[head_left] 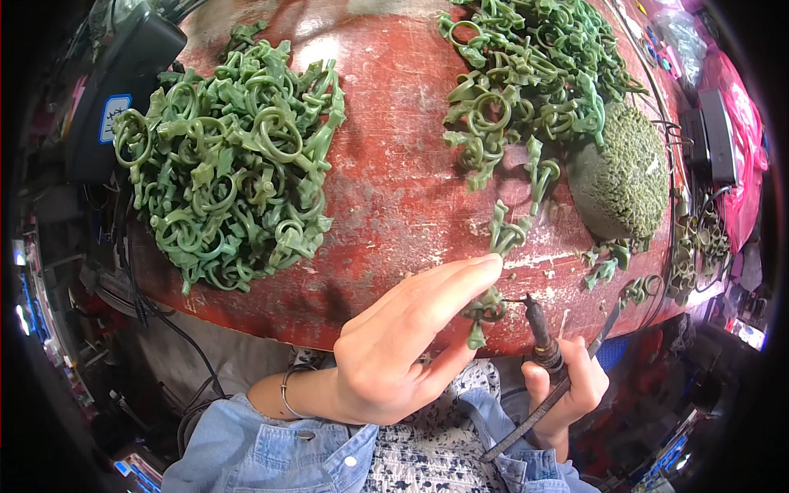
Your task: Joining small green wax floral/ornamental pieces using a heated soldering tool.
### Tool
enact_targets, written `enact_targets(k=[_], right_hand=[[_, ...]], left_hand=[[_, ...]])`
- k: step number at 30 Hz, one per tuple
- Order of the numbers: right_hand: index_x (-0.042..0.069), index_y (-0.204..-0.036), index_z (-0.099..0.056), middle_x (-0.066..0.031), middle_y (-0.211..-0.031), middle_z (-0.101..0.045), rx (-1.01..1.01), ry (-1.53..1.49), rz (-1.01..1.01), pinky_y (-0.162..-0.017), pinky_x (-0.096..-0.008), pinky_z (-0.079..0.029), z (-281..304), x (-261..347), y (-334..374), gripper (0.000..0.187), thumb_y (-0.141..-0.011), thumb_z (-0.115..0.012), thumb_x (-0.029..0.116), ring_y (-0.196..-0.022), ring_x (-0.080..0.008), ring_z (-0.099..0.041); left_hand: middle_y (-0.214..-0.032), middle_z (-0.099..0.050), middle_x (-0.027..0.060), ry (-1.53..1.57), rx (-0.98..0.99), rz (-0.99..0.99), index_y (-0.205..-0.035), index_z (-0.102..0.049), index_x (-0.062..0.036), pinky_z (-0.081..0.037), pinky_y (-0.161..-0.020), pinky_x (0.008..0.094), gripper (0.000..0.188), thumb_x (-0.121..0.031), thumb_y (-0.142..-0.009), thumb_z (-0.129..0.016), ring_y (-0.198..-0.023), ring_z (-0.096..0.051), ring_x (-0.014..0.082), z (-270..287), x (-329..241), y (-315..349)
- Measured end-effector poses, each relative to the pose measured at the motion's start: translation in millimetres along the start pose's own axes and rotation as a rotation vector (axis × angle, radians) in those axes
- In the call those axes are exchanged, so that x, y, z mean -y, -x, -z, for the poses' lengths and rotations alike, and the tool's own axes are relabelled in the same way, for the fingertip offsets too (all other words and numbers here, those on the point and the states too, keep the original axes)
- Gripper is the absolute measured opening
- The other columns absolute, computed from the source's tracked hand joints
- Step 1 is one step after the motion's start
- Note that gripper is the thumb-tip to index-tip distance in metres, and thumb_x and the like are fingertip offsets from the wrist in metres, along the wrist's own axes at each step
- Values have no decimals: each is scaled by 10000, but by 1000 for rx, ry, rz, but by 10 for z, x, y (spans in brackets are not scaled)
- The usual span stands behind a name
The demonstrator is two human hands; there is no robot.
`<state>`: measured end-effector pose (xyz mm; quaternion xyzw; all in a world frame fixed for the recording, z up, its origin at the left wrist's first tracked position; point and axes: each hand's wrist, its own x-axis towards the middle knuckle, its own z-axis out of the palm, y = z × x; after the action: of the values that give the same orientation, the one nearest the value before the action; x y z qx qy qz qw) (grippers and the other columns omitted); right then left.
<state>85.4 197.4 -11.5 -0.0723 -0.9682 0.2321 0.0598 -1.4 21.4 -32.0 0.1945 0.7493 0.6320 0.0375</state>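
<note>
The left hand [403, 338] pinches a green piece [486, 307], partly hidden by fingers, near the table's front edge. The right hand [578, 386] grips a pen tool [538, 324] and rod [526, 425]; whether the tool's tip touches the piece is unclear. Broad red table [390, 156] separates left heap [234, 168] from right heap [534, 70], cut off above.

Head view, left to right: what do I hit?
Black box → left pile of green ring pieces → left hand → green ring piece at its fingertips → black pen-like tool in the right hand → rough green lump → pink bag.
</note>
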Motion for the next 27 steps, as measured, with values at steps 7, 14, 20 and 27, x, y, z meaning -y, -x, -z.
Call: enact_targets(k=[7,14,20,27], right_hand=[[18,-802,-608,-94,-610,-580,5,-14,8,-479,-297,-422,-6,7,-17,415,-657,-742,382,-494,-243,-555],[14,-789,-608,-83,-574,-570,-31,-120,-8,-460,-283,-439,-32,-27,-18,393,-703,-714,383,-457,-231,-557],[18,-769,-611,-79,-563,-566,-36,-126,9,-458,-277,-441,-25,-27,-18,390,-701,-714,388,-457,-221,-558],[55,-773,-623,-71,-578,-568,-31,-102,-28,-453,-287,-411,-31,-29,5,402,-673,-717,433,-448,-222,-523]], left_hand=[[-1063,-583,211,-43,3,-67,-1121,-472,99,-505,-752,266,470,105,-693,-664,-884,-612,187,19,12,-14],[-1083,-576,208,-6,14,-8,-1133,-454,103,-498,-761,259,478,117,-700,-656,-916,-601,181,18,-10,4],[-1125,-548,227,128,36,62,-1178,-400,88,-499,-773,263,499,144,-727,-605,-988,-577,209,10,-20,34],[-1152,-524,246,136,53,66,-1183,-384,80,-491,-818,284,480,145,-747,-574,-1069,-538,258,11,0,35]])
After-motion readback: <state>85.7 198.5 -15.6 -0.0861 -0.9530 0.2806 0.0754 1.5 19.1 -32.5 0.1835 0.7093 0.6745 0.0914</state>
